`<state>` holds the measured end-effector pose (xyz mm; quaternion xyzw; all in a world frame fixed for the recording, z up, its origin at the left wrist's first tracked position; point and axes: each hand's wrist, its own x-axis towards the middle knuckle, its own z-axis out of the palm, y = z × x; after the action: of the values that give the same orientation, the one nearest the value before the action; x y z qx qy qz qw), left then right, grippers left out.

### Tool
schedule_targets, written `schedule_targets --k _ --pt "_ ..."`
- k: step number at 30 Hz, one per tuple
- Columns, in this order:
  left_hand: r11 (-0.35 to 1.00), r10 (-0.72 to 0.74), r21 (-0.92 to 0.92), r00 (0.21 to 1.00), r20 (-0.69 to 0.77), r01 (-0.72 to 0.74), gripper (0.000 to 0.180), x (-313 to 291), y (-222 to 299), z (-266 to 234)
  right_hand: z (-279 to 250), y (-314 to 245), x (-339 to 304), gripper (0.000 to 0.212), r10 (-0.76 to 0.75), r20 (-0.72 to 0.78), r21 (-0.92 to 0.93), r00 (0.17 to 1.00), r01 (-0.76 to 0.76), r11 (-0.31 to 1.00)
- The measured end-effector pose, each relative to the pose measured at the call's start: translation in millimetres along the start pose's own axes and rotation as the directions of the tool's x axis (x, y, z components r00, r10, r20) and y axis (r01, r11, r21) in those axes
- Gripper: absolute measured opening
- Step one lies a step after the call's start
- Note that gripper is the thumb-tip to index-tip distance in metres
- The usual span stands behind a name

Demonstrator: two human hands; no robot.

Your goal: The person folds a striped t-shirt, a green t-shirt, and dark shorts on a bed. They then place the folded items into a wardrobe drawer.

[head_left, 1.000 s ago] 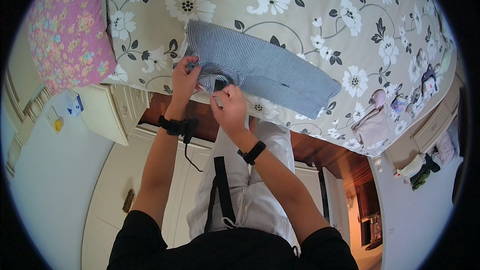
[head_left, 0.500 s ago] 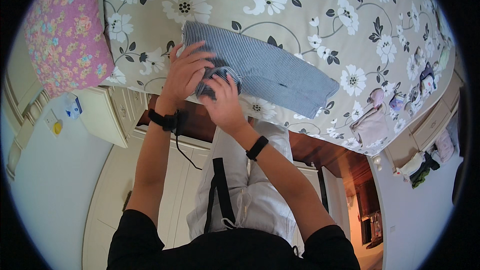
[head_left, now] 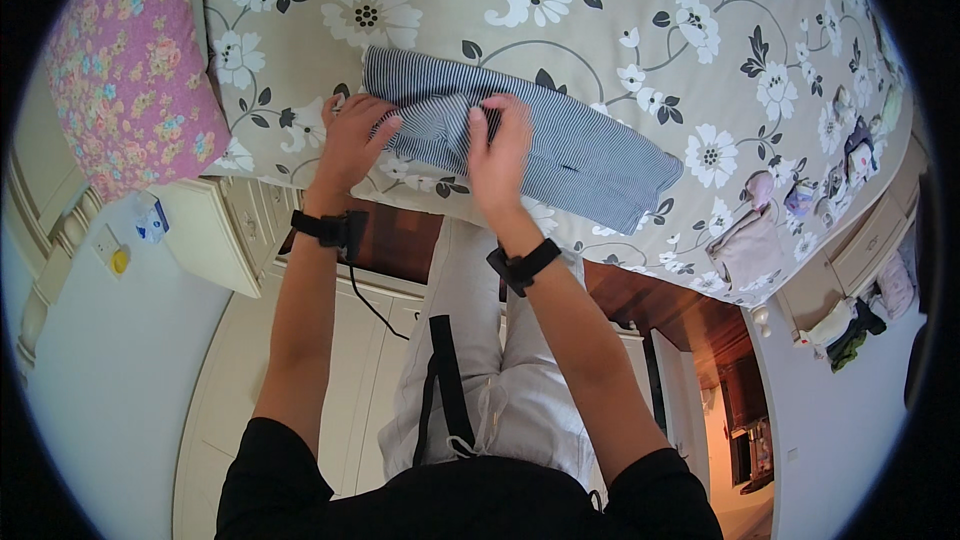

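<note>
A navy-and-white striped garment (head_left: 580,155), folded into a long strip, lies slantwise on the flowered bedspread near the bed's front edge. At its left end a flap of the same cloth is turned over, its stripes running another way. My left hand (head_left: 350,140) has curled fingers and thumb on the left end of that flap. With thumb and fingers bent, my right hand (head_left: 500,152) grips the flap's other end, near the garment's middle. Under both palms the cloth is partly hidden. Each wrist wears a black strap.
The bedspread (head_left: 590,50) spreads beyond the garment. On the left lies a pink flowered pillow (head_left: 140,70), above a cream bedside cabinet (head_left: 205,230). Several small clothes and a pale pink cloth (head_left: 750,245) lie toward the bed's right edge. A black cable hangs from my left wrist.
The bunched part between my hands has been opened out flat onto the garment. My right hand has moved right and away from my left, which has shifted slightly left.
</note>
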<state>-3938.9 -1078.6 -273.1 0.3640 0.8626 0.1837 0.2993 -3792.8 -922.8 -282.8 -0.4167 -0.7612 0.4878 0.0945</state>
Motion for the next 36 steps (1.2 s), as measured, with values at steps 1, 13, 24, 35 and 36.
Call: schedule_targets --k 1,13,24,35,36 --pt "1.0 0.002 0.001 1.0 -0.003 -0.002 0.027 1.3 1.6 2.6 -3.8 2.2 4.6 0.022 0.089 -0.024 0.058 0.996 -0.087 0.994" --pt "0.875 -0.152 -0.449 0.983 0.104 0.183 0.019 11.6 8.8 27.2 -21.5 24.2 -43.8 0.042 -0.041 0.219 -0.065 0.975 0.056 0.996" --pt "0.582 -0.091 -0.757 0.949 0.302 0.297 0.027 -4.0 -12.0 -3.7 -35.8 53.7 -26.0 0.034 -0.112 0.273 0.078 0.956 0.094 0.992" --pt "0.918 -0.347 -0.25 0.929 -0.127 0.308 0.023 16.7 -17.9 46.1 -19.2 43.4 7.9 0.014 0.334 0.251 0.267 0.909 -0.396 0.878" --pt "0.959 -0.284 -0.052 0.951 -0.121 0.28 0.024 17.9 -18.6 43.5 -18.3 43.4 5.6 0.014 0.347 0.244 0.283 0.906 -0.408 0.868"
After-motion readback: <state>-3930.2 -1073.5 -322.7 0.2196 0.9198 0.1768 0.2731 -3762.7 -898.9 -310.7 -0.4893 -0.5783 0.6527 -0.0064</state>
